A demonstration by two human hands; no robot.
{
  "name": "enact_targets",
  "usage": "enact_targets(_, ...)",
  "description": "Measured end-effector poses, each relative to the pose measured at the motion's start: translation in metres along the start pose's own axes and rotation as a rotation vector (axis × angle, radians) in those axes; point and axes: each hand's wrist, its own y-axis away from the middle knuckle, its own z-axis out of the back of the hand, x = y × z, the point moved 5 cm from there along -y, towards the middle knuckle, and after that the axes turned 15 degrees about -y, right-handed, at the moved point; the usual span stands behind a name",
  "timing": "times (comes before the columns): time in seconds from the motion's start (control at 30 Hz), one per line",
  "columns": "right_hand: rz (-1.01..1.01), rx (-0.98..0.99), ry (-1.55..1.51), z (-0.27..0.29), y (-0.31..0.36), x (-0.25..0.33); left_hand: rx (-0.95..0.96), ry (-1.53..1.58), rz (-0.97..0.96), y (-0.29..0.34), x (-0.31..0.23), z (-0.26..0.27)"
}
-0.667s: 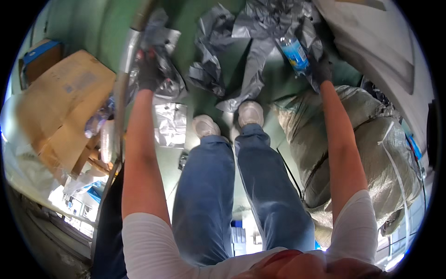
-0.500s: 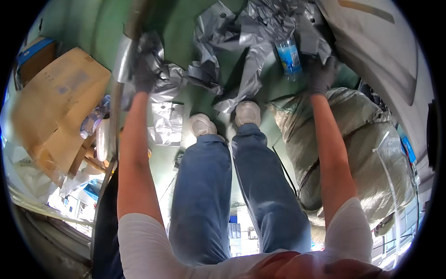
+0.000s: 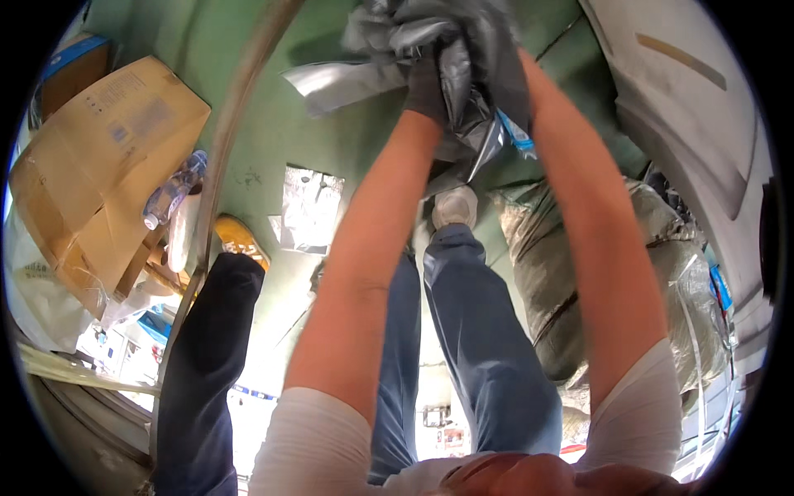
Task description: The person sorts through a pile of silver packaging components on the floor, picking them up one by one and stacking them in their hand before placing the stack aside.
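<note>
A crumpled bundle of grey plastic bags (image 3: 459, 58) is gathered between my two dark-gloved hands at the top of the view, above the green floor. My left hand (image 3: 427, 89) presses into the bundle from the left, closed on the plastic. From the right, my right hand (image 3: 506, 83) closes round the other side; its fingers are mostly hidden by folds and blur. A pale flap of the plastic sticks out leftward. Just below my right hand, part of a blue-labelled plastic bottle (image 3: 516, 134) shows, the rest covered.
A flat silvery sheet (image 3: 310, 208) lies on the green floor (image 3: 256, 157). At left are a cardboard box (image 3: 124, 140), a plastic bottle (image 3: 175, 190) and a curved metal bar (image 3: 236, 116). Another person's leg (image 3: 211, 364) stands nearby. A bulging woven sack (image 3: 579, 273) sits at right.
Both hands have come together from far apart, my left moving right and my right moving left. The spread-out grey plastic is now bunched between them, and the bottle is mostly covered.
</note>
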Motion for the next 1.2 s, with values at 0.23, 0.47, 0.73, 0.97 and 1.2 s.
enact_targets(0.23, 0.695, -0.021, 1.186, -0.109, 0.049, 0.024, 0.389, 0.304, 0.429, 0.107, 0.033, 0.058)
enact_targets(0.47, 0.089, -0.490, 0.823, -0.045, 0.158, -0.123, 0.561, -0.127, 0.680, 0.314, 0.126, 0.209)
enact_targets(0.73, -0.316, -0.886, 1.195, 0.083, 0.129, -0.208, 0.544, -0.741, 0.640, 0.287, 0.241, 0.115)
enact_targets(0.97, -0.068, -0.379, 0.317, 0.021, 0.176, -0.252, 0.394, 0.820, 0.899, 0.296, 0.075, 0.045)
enact_targets(1.2, 0.164, 0.137, 0.475, -0.199, 0.256, -0.233, 0.285, 0.420, 0.893, 0.469, 0.060, 0.160)
